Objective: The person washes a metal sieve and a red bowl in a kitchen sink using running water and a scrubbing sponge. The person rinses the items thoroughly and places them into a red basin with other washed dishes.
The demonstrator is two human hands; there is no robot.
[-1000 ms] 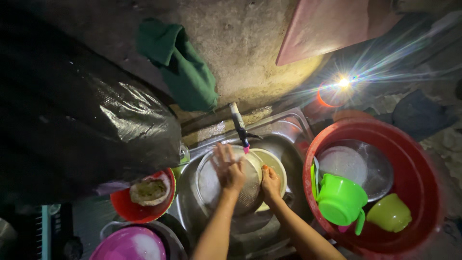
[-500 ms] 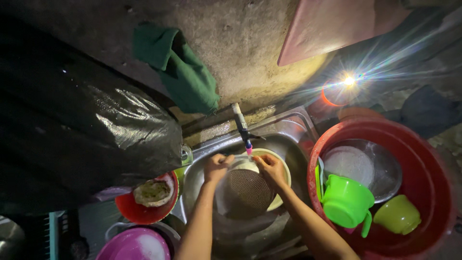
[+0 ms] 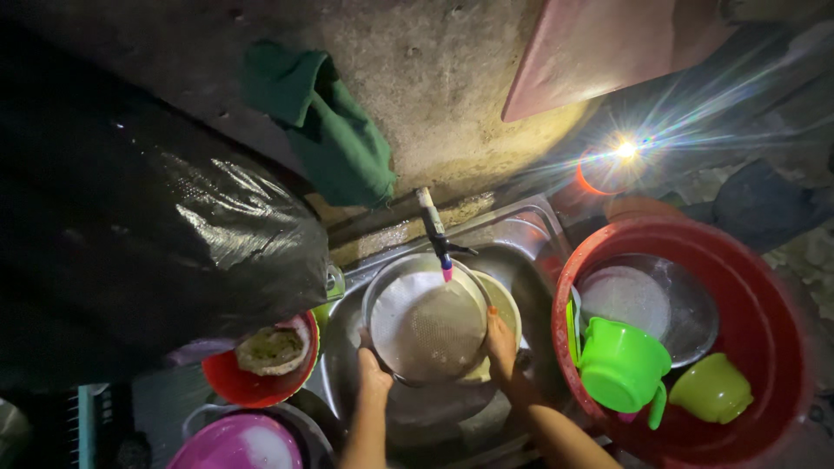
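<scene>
A round metal mesh strainer [image 3: 428, 323] is held tilted over the steel sink [image 3: 521, 234], right under the tap [image 3: 434, 230]. My left hand [image 3: 372, 372] grips its lower left rim. My right hand [image 3: 499, 340] holds its right rim, next to a pale yellow bowl [image 3: 506, 306] behind the strainer. The strainer's inside faces the camera.
A big red basin [image 3: 764, 287] at right holds a steel plate [image 3: 647, 300], a green jug [image 3: 621, 365] and a green cup [image 3: 712, 389]. A red bowl with a scrubber [image 3: 261, 356] and a pink bowl [image 3: 239, 443] sit at left. A black bag [image 3: 148, 217], a green cloth [image 3: 330, 130] and a bright light [image 3: 624, 149] are behind.
Earlier both hands were rubbing a dish over the sink. Now they have moved to the rim and hold the strainer up under the tap, its inside facing up.
</scene>
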